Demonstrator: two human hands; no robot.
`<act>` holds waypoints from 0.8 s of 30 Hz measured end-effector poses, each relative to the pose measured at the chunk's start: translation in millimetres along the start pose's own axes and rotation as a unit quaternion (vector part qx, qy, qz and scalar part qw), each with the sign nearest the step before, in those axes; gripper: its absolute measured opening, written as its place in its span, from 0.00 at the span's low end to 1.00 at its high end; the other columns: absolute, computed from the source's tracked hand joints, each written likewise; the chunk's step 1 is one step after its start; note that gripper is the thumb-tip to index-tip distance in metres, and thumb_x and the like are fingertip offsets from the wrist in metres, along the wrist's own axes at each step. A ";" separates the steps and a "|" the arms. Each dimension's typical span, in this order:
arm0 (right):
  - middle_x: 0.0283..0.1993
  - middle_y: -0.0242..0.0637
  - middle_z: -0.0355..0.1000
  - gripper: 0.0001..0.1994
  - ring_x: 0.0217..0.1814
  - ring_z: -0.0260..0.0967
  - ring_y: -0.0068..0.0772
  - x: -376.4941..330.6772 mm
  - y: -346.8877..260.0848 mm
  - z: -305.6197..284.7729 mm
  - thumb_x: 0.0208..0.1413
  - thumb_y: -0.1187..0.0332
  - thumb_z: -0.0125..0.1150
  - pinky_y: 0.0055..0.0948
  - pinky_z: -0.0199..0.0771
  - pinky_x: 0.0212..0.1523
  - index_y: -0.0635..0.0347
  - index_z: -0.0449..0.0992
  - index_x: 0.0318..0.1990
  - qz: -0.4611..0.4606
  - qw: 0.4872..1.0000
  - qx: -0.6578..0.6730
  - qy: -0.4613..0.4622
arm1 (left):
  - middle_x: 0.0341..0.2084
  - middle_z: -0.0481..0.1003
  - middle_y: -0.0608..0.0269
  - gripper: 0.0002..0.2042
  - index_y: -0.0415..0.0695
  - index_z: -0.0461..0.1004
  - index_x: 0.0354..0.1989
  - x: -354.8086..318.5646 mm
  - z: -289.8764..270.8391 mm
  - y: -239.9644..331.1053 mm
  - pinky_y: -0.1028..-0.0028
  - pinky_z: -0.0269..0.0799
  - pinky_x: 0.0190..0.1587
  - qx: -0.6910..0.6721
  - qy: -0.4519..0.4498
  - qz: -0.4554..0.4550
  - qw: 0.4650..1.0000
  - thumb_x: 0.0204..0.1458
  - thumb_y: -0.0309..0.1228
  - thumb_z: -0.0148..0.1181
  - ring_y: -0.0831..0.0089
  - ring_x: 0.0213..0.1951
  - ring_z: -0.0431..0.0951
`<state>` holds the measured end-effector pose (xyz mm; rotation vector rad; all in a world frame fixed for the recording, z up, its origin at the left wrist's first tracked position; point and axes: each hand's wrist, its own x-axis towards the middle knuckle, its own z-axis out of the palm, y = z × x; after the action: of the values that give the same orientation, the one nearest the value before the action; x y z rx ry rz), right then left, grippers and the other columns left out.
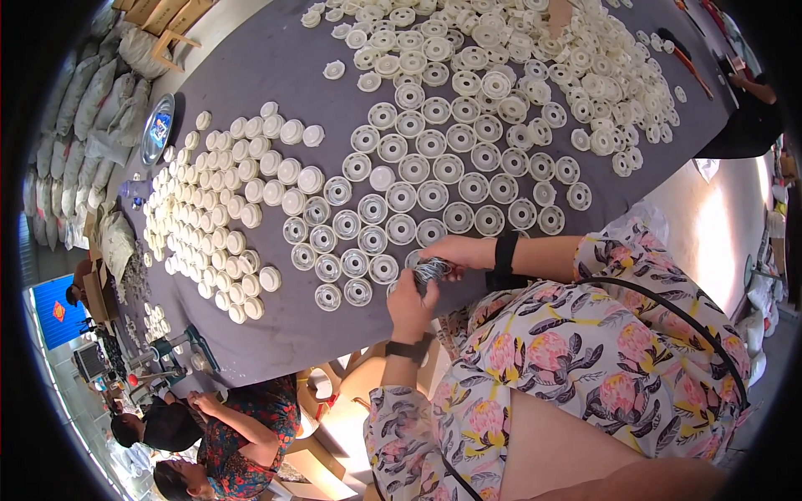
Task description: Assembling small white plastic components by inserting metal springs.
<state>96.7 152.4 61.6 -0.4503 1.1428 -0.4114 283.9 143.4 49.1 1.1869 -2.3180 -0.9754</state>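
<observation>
In front of my body, above the near edge of the grey table, my two hands meet around a bunch of thin silvery wire-like pieces. My left hand closes on its near left side, thumb up against it. From the right, my right hand pinches its other side, the fingertips partly hidden. Whether the pieces are rings or loose wire is too small to tell. Just beyond lie rows of round white plastic discs with open centres. The discs at the left of these rows look shinier and greyer.
A big heap of white plastic parts covers the far right of the table. Stacked white caps stand left, near a round metal tray. Co-workers sit along the lower left, one in a patterned shirt. Filled sacks line the wall.
</observation>
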 end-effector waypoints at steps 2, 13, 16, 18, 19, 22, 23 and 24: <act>0.22 0.31 0.68 0.20 0.18 0.65 0.22 -0.6 2.0 8.7 0.55 0.48 0.47 0.21 0.64 0.18 0.57 0.72 0.32 -0.029 0.999 -0.003 0.034 | 0.18 0.69 0.55 0.11 0.39 0.65 0.31 -3.6 7.1 3.7 0.65 0.65 0.23 -0.094 0.014 -0.054 0.994 0.49 0.36 0.53 0.59 0.19 0.71; 0.14 0.30 0.61 0.24 0.15 0.58 0.24 10.7 1.1 5.4 0.55 0.46 0.46 0.27 0.58 0.15 0.61 0.72 0.29 -0.086 0.979 -0.143 0.120 | 0.26 0.67 0.67 0.13 0.37 0.65 0.45 -5.4 15.8 13.5 0.80 0.65 0.30 -0.320 0.108 -0.165 0.926 0.55 0.31 0.52 0.80 0.29 0.67; 0.13 0.29 0.60 0.24 0.15 0.57 0.23 3.9 -3.7 13.1 0.56 0.46 0.44 0.25 0.57 0.16 0.60 0.74 0.28 -0.036 0.983 -0.162 0.075 | 0.27 0.68 0.67 0.16 0.37 0.64 0.49 -11.0 21.6 -6.3 0.79 0.67 0.29 -0.209 0.076 -0.056 0.973 0.55 0.31 0.52 0.80 0.27 0.68; 0.16 0.29 0.62 0.23 0.16 0.58 0.21 7.0 0.9 14.6 0.57 0.46 0.45 0.23 0.58 0.17 0.60 0.73 0.33 -0.074 0.978 -0.179 0.074 | 0.26 0.68 0.67 0.14 0.38 0.65 0.47 -17.2 14.0 -2.6 0.79 0.68 0.26 -0.429 0.051 -0.235 0.871 0.56 0.33 0.51 0.80 0.25 0.68; 0.19 0.28 0.64 0.23 0.17 0.58 0.19 7.2 2.3 16.3 0.57 0.46 0.45 0.21 0.58 0.19 0.59 0.73 0.39 -0.114 0.971 -0.195 0.073 | 0.26 0.68 0.67 0.14 0.38 0.65 0.47 -18.1 15.0 -4.6 0.79 0.68 0.26 -0.429 0.052 -0.236 0.870 0.56 0.33 0.51 0.80 0.25 0.68; 0.21 0.29 0.65 0.22 0.20 0.60 0.20 3.6 -5.3 27.6 0.57 0.48 0.48 0.21 0.60 0.23 0.59 0.72 0.42 -0.116 0.977 -0.147 0.101 | 0.25 0.69 0.66 0.15 0.40 0.68 0.42 -19.9 19.7 -19.5 0.79 0.68 0.23 -0.451 0.079 -0.313 0.832 0.57 0.41 0.49 0.79 0.22 0.69; 0.21 0.29 0.65 0.22 0.20 0.60 0.20 9.9 -0.3 27.7 0.57 0.48 0.48 0.21 0.60 0.23 0.59 0.72 0.42 -0.114 0.977 -0.149 0.100 | 0.23 0.69 0.65 0.17 0.41 0.68 0.38 -21.0 18.4 -25.8 0.78 0.68 0.23 -0.540 0.104 -0.386 0.741 0.57 0.45 0.47 0.77 0.22 0.69; 0.23 0.32 0.66 0.21 0.23 0.62 0.23 14.8 4.7 27.8 0.56 0.49 0.48 0.24 0.62 0.25 0.59 0.71 0.43 -0.183 0.961 -0.166 0.126 | 0.22 0.70 0.64 0.20 0.43 0.69 0.35 -22.7 16.8 -31.4 0.78 0.69 0.23 -0.617 0.127 -0.449 0.633 0.57 0.50 0.44 0.76 0.21 0.69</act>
<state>128.2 152.2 57.3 -0.9327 1.3871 -0.6145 305.0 155.9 14.8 1.4902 -0.2488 -1.9742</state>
